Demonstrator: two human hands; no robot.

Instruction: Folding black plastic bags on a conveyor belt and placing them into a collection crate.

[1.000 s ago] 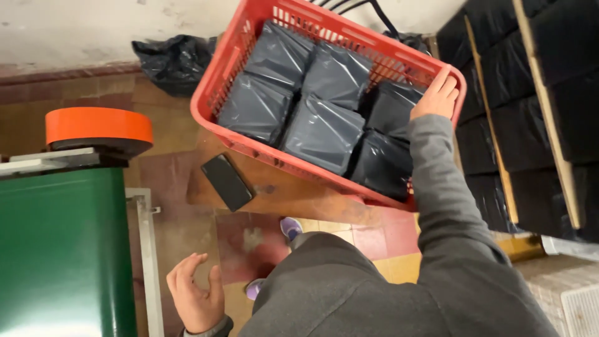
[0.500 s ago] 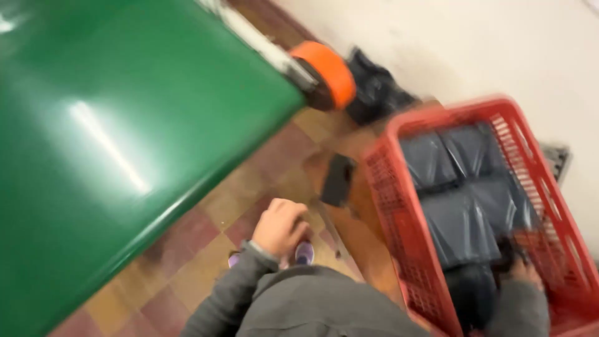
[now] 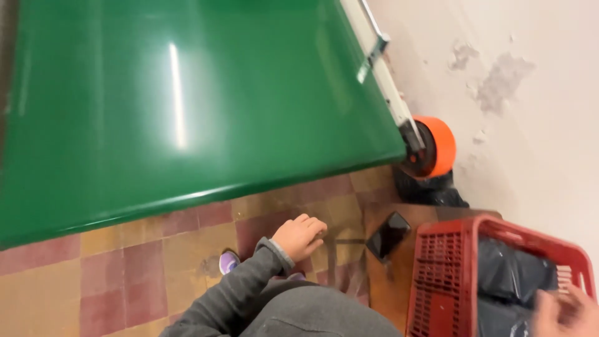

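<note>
Here the right hand [image 3: 564, 312] touches glossy dark bags [image 3: 508, 274] in a red lattice crate [image 3: 443, 268].

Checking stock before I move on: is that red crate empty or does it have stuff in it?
Not empty: dark grey bags show inside the red crate.

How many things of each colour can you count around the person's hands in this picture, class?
Red: 1, the red plastic lattice crate.
Green: 1, the glossy green table surface.
Orange: 1, the orange round roller.
Black: 1, the flat black phone; dark grey plastic parcels in the crate cannot be counted.
Total: 4.
</note>
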